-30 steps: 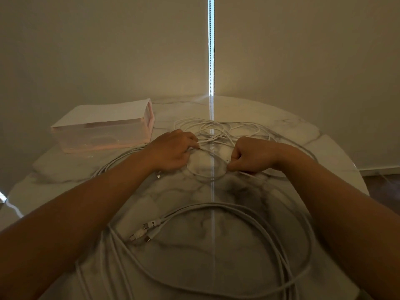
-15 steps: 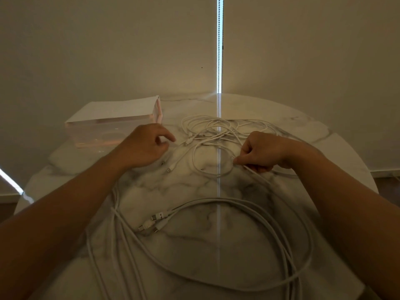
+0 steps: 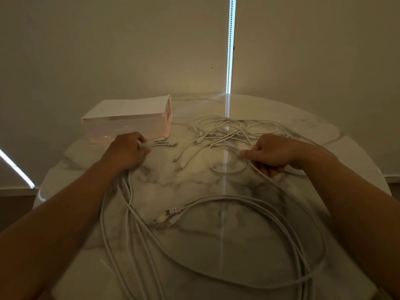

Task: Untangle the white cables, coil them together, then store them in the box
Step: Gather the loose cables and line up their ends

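Several white cables (image 3: 218, 135) lie tangled on the far middle of a round marble table (image 3: 216, 256). Thicker white cables (image 3: 249, 202) make a big loop near me, their plugs (image 3: 166, 217) pointing left. My left hand (image 3: 127, 148) grips a bundle of cable ends just in front of the box, their connectors (image 3: 168, 144) sticking out to the right. My right hand (image 3: 272, 154) pinches a thin cable strand beside the tangle. A translucent pinkish box (image 3: 127, 124) with a white top stands at the far left.
The table stands against a beige wall. A bright vertical strip of light (image 3: 230, 50) runs down the wall and reflects on the tabletop. The table edge curves away at left and right, with dark floor (image 3: 13, 206) beyond.
My left hand has moved left, away from the tangle, toward the box, pulling a bundle of cable ends with it. My right hand stays beside the tangle, holding its strand.
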Demonstrator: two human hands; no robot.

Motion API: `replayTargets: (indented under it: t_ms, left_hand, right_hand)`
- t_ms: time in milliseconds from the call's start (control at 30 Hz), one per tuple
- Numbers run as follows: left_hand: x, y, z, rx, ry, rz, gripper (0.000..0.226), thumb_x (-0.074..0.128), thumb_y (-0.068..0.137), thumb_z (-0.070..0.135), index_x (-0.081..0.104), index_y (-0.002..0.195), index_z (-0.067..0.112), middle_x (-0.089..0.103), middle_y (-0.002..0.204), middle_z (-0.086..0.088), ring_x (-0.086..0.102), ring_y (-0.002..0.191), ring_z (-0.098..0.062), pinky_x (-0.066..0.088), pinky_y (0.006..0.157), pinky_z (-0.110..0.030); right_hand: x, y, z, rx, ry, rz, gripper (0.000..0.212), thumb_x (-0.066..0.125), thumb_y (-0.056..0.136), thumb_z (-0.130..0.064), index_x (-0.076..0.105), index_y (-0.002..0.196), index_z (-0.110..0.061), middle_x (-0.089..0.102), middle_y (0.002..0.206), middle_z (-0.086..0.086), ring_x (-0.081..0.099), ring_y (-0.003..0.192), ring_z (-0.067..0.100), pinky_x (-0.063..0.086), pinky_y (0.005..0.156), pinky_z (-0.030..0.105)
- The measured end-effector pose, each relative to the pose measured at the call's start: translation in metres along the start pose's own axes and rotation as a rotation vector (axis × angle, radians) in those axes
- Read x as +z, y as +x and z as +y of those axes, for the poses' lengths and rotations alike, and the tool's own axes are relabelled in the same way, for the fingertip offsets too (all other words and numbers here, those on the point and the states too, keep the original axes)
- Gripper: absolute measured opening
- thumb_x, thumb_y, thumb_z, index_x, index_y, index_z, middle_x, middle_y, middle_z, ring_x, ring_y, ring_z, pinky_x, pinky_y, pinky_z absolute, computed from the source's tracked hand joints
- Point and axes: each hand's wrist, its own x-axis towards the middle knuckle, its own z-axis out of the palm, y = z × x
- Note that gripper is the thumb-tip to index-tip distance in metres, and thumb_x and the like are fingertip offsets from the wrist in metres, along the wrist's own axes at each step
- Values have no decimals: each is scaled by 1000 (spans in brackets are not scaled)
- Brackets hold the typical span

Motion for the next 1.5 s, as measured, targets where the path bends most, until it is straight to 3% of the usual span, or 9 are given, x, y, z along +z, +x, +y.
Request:
replayTargets:
  t_ms: [167,233,367,567,667,867,1133,1367,1500]
  left_hand:
    - [2,5,15,85,1,-51,16,62,92,25,65,101,11,62,97,-6,53,88,-20,39,78,-29]
    - [0,7,19,90,-24,-77,12,56,95,21,60,102,12,62,97,-3,55,86,-21,39,75,-29]
    - [-8,16,21,-1,-356,-258,22,45,98,3,63,107,9,69,88,-6,57,66,-17,44,59,-25]
    - [-11,20,23,-81,-468,-368,36,46,102,34,74,99,12,39,69,-1,32,54,-14,30,46,-22]
    - [-14,17,21,-112,-604,-400,37,44,103,31,71,98,5,38,64,-1,30,49,-13,28,41,-22]
    - [-24,10,9,-31,-517,-397,33,36,106,23,57,94,2,59,66,-14,47,46,-19,38,47,-27]
    - [-21,4,12,-30,-504,-301,31,46,102,31,68,91,13,39,61,0,31,50,-13,27,47,-22]
    - [-14,4,1,-154,-840,-281,27,44,103,24,56,85,8,30,59,0,25,45,-11,22,39,-20]
    - [-11,5,1,-95,-666,-262,29,44,103,26,58,84,10,33,57,0,24,43,-10,21,39,-18]
  right_hand:
    - [2,3,-2,-29,-57,71,36,57,97,-29,70,82,2,57,38,2,47,30,11,50,56,23]
    - [1,2,-2,2,-17,44,21,55,94,-17,67,89,-1,56,38,3,46,29,12,46,45,23]
    - [-2,1,-2,42,50,22,16,50,90,-7,62,100,-8,61,46,7,50,35,16,37,38,20]
    - [3,9,1,-18,-28,80,26,63,92,-29,67,78,-8,63,47,0,54,37,8,45,49,20]
    - [-1,9,4,-34,-38,93,32,67,91,-27,65,64,-9,59,43,-1,48,34,8,46,51,22]
    - [-10,1,8,26,88,-1,10,57,94,-12,66,97,-8,62,50,5,51,38,12,43,44,23]
    - [-19,-1,8,-9,0,142,12,57,95,-16,65,90,-8,70,62,10,54,47,13,43,47,25]
    - [-19,-2,6,-34,-34,286,16,52,95,-17,63,87,-11,73,66,6,62,57,20,47,52,27]
    - [-13,8,11,-86,-235,256,26,64,91,-32,69,75,-13,71,71,0,62,66,11,45,62,24]
